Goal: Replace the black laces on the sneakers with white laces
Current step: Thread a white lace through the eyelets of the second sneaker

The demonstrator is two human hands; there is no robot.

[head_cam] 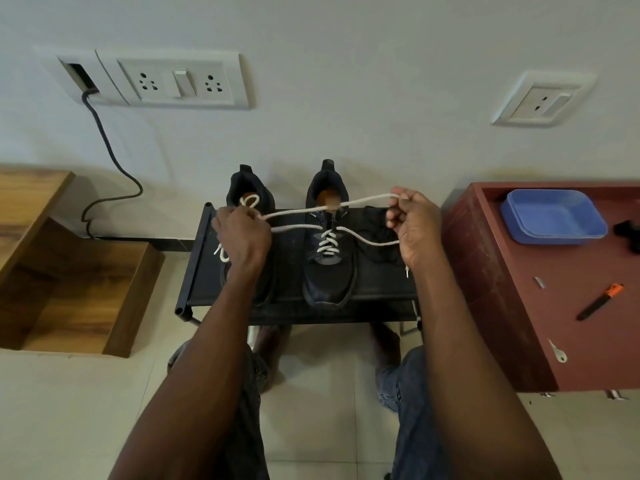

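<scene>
The white lace (327,242) crosses the lower eyelets of the right sneaker (329,268), which sits on the black rack (294,306) beside the left sneaker (247,192). Your left hand (240,233) has its fingers curled round one lace end, covering most of the left sneaker, which already shows white lacing. Your right hand (414,220) pinches the other end, fingers bent around the cord. Both strands run taut across the right sneaker's opening. A dark heap, likely the black laces (379,233), lies on the rack just right of that sneaker, partly under the lower strand. To your right stands a red cabinet (502,306) with a blue tray (554,216) and an orange-tipped tool (601,301) on top. At left are wooden steps (69,271) and a cable (114,161) hanging from a wall socket (173,81).
</scene>
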